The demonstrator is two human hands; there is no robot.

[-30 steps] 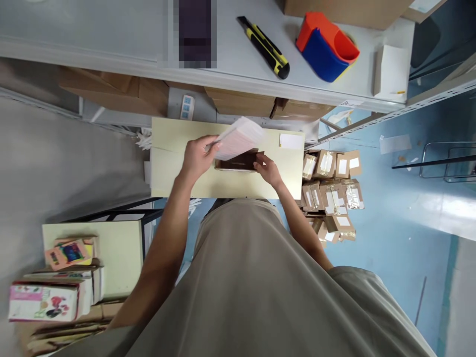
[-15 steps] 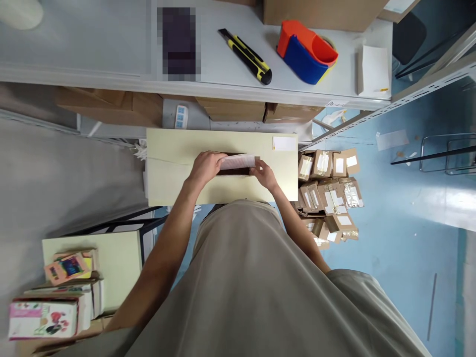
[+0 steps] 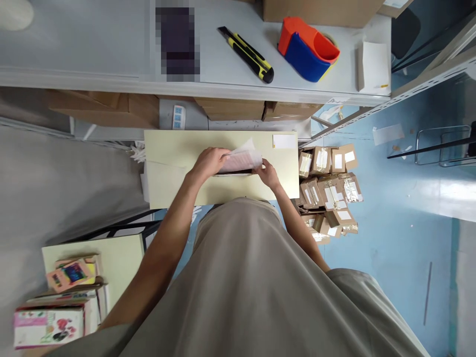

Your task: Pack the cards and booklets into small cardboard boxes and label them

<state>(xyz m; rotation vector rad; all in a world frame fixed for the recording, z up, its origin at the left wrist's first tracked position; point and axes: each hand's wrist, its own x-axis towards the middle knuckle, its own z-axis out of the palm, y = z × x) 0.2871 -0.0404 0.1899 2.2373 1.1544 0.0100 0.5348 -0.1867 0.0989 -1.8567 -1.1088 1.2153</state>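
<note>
A thin white translucent wrapping sheet (image 3: 243,159) lies over a shallow box (image 3: 235,174) on the pale yellow table (image 3: 171,171) before me. Something pinkish shows faintly through the sheet, too blurred to name. My left hand (image 3: 211,161) is closed at the left end, its fingertips on the sheet's edge. At the box's right end my right hand (image 3: 267,174) is closed, thumb and fingers around the corner. The sheet's far edge sticks up in a point between the hands. Most of the box's inside is covered.
On the grey shelf (image 3: 107,44) beyond lie a yellow-black utility knife (image 3: 247,54), a red-blue tape dispenser (image 3: 308,49) and a stack of white labels (image 3: 374,65). Taped cardboard boxes (image 3: 327,191) are piled at right. Several printed boxes (image 3: 50,327) stand on the lower left table.
The white sheet has spread over the box opening, and its far edge has risen into a point. My left hand has shifted slightly away from me; my right hand has moved slightly right.
</note>
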